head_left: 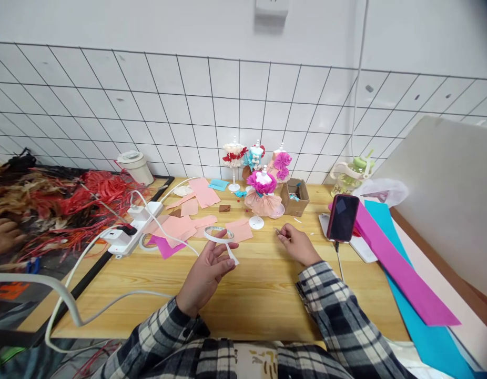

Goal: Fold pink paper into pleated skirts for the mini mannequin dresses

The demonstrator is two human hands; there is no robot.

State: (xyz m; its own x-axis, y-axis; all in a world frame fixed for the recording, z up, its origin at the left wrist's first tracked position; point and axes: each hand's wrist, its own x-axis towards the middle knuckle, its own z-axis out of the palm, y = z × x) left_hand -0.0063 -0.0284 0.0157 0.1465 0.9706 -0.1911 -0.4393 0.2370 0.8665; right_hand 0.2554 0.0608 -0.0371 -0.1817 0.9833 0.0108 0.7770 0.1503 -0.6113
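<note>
My left hand (210,263) is closed on a roll of white tape (207,235), with a loose strip (232,255) hanging by the thumb. Over the table to the right, my right hand (296,243) has its fingers pinched together around a small, thin object too small to name. Between and beyond the hands stands a small white dress form (262,192) wearing a magenta ruffle and a peach paper skirt. Three more decorated forms are behind it, including one with red trim (234,153). Peach paper pieces (175,230) lie to the left, over a magenta sheet (165,247).
A power strip (135,229) with cables sits at the left edge, near another person's hand (4,237) and red feathery material (105,192). A cardboard box (295,197) stands behind my right hand. To the right are a phone (343,217), a bottle (352,176) and long magenta paper (405,266).
</note>
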